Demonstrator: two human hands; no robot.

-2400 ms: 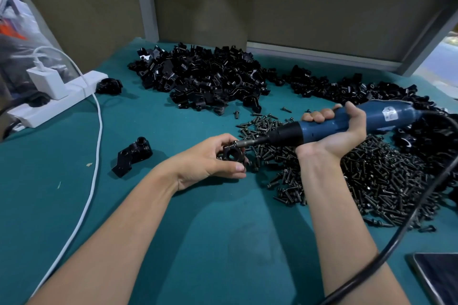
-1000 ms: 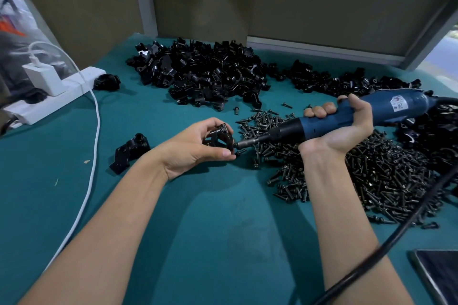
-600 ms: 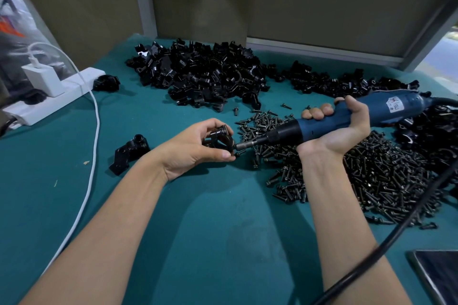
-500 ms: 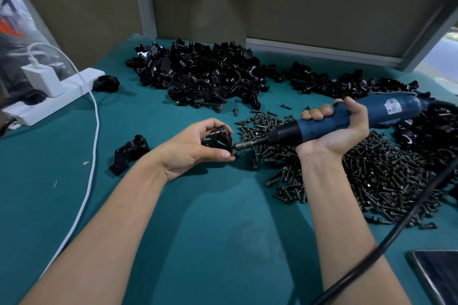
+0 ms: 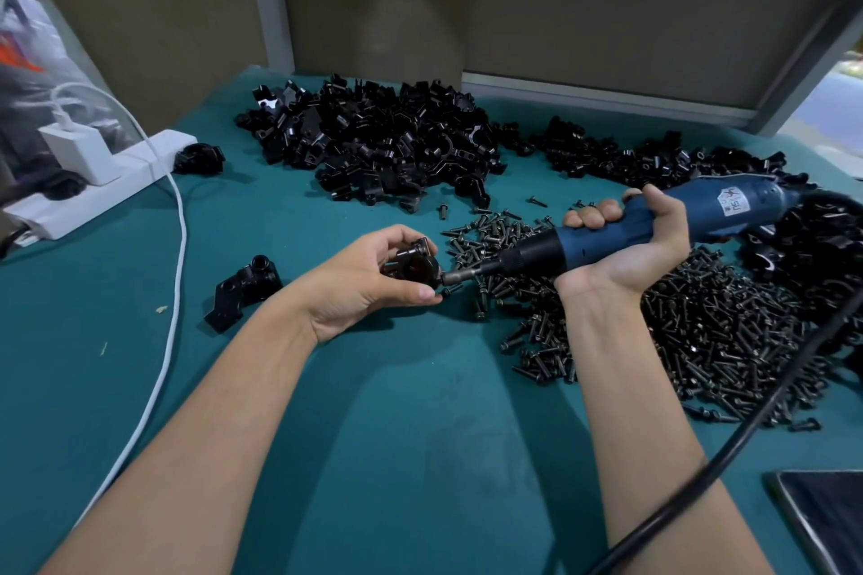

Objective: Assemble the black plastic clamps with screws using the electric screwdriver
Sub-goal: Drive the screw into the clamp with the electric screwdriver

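From my end, the left hand (image 5: 369, 280) has one black clamp (image 5: 413, 268) pinched between the thumb below and curled fingers (image 5: 397, 236) above. It is held just over the tabletop (image 5: 397, 434), at the near-left edge of the screws (image 5: 724, 332). The right hand (image 5: 626, 257) is wrapped round the one electric screwdriver (image 5: 747, 203), palm up, fingers (image 5: 593, 217) curled over the blue barrel. The tool lies nearly level, pointing left, and its bit tip meets the clamp's right side. I cannot tell whether a screw sits on the bit.

The screws are too many to count, a loose spread under and beyond the right wrist. Two piles of clamp parts lie behind: a centre heap (image 5: 383, 145) and a right heap (image 5: 654, 159). One lone black piece (image 5: 243, 287) lies left of the left hand. A second black piece (image 5: 198, 159) lies beside the white power strip (image 5: 102, 196) with its charger (image 5: 79, 149). A white cable (image 5: 173, 271) runs toward me on the left. The black cord (image 5: 770, 392) crosses in front of the right forearm and the screws. A dark screen (image 5: 826, 523) sits at the near right corner.
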